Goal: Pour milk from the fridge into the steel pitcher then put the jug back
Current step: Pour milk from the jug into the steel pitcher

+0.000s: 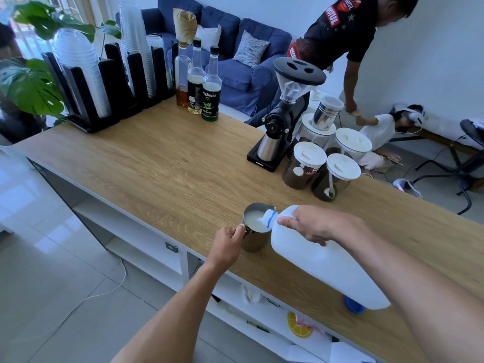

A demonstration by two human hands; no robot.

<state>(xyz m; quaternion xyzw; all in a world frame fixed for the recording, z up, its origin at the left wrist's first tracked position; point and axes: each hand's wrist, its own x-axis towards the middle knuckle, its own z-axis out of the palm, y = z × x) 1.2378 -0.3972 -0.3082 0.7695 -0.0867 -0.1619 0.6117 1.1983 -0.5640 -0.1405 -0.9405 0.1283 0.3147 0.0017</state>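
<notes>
Two hands work at the near edge of the wooden desk (157, 166). The left hand (227, 244) grips the handle of the steel pitcher (255, 241), with its fingers curled round it and the thumb on top. The pitcher stands upright on the desk. The right hand (315, 224) holds the white plastic milk jug (332, 271) by the handle near its neck. The jug is tipped well over, with its open mouth resting at the pitcher's rim and its base raised toward the person. White milk (255, 218) fills much of the pitcher. A blue cap (354, 305) lies on the desk near the front edge, partly hidden under the jug's raised base.

Further back on the right stands a black coffee grinder (285, 106) with a steel cup under its chute. Just beside it is a cluster of white-lidded canisters (340, 166), and a steel canister (326, 116) is stacked on one of them. Three syrup bottles (209, 87) stand at the far edge. To their left, a black rack (112, 82) holds stacks of clear plastic cups and lids.

Beyond the desk are a blue sofa (243, 64) and a leafy plant (28, 85). A person in a black shirt (340, 30) bends toward another person on the floor. Open white shelves (146, 247) run under the desk, and a white cable (104, 289) trails across the tiled floor.
</notes>
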